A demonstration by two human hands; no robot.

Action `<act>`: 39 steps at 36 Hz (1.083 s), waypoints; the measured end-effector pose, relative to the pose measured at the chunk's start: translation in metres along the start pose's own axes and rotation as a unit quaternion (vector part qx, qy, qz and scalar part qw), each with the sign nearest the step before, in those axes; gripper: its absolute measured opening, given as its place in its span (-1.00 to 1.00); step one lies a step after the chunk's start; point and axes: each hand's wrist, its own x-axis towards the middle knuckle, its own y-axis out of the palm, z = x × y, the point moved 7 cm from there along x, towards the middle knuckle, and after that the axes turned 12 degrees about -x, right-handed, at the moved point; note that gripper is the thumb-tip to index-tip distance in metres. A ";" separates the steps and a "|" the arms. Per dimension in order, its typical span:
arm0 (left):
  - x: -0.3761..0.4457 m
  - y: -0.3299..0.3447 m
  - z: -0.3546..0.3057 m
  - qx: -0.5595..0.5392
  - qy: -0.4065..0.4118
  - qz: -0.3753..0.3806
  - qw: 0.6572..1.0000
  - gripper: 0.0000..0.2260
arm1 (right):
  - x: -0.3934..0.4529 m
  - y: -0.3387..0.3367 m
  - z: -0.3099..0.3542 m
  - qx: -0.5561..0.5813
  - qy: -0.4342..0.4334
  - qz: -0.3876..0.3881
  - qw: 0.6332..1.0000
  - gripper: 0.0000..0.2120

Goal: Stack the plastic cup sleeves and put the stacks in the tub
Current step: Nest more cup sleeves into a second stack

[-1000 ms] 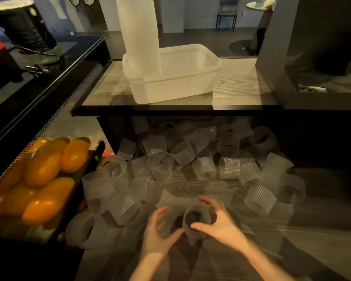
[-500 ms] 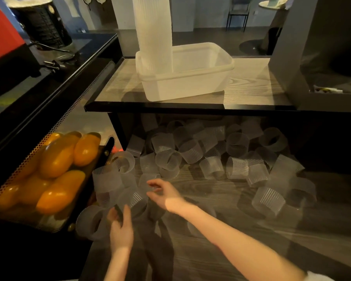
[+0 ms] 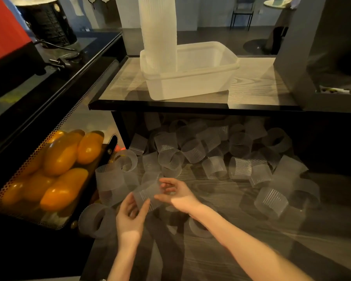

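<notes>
- Left hand and right hand both have their fingers curled round one sleeve, held just above the table.
- Loose sleeves lie scattered behind.
- A tall stack stands in the tub on the shelf.

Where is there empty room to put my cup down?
The shelf is bare right of the tub, up to the dark box, with a smaller patch left of the tub. The lower board is bare right of the right hand. Under the shelf it is crowded with loose sleeves.
</notes>
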 end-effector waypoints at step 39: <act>-0.071 0.096 0.054 0.107 0.025 0.267 0.957 -0.43 | -0.102 -0.081 -0.093 -0.026 0.026 -0.133 0.990 -0.46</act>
